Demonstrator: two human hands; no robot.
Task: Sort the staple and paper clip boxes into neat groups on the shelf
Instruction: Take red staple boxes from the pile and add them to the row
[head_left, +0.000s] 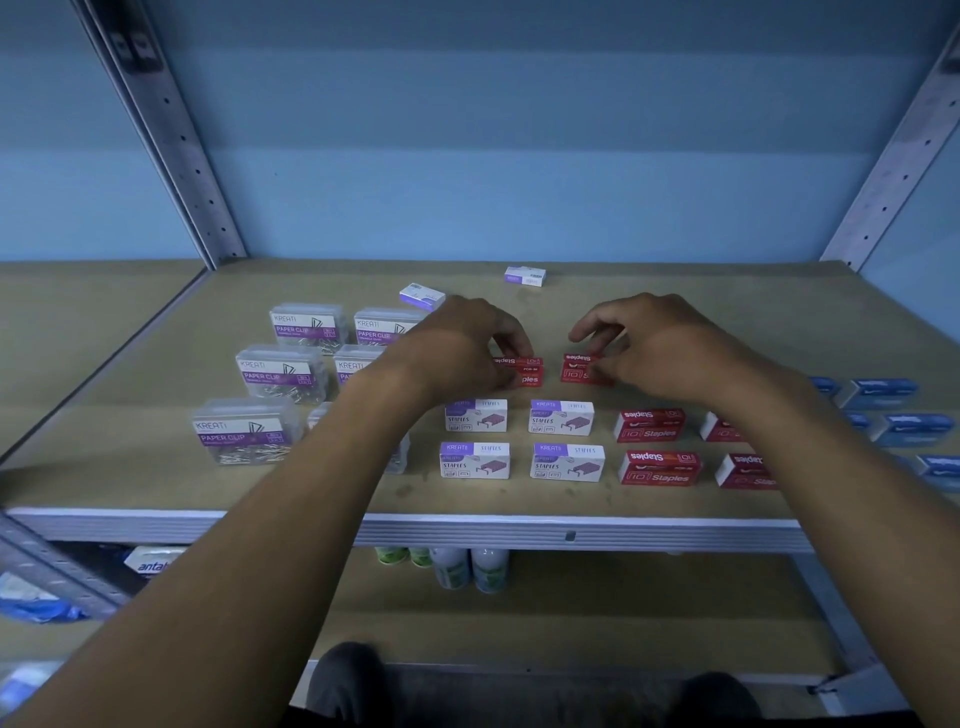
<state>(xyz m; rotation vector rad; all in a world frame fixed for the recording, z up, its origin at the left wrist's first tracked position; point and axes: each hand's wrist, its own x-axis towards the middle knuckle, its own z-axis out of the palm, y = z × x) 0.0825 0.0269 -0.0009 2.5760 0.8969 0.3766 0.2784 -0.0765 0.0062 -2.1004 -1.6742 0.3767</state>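
left hand (467, 345) fingers clamped on red box (524, 370); right hand (654, 343) pinching second red box (579, 370). both boxes on shelf (156, 364), behind purple boxes (519, 436).

Below the board stand white bottles (488, 569), with green-capped ones (392, 554) just beside them.

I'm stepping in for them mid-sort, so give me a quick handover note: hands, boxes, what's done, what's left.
Left hand pinches a red staples box; right hand pinches another red box.
Done: paper clip boxes grouped left, purple staples boxes centre, red group right, blue boxes far right.
Left: place both held boxes; collect two stray purple boxes at the back.
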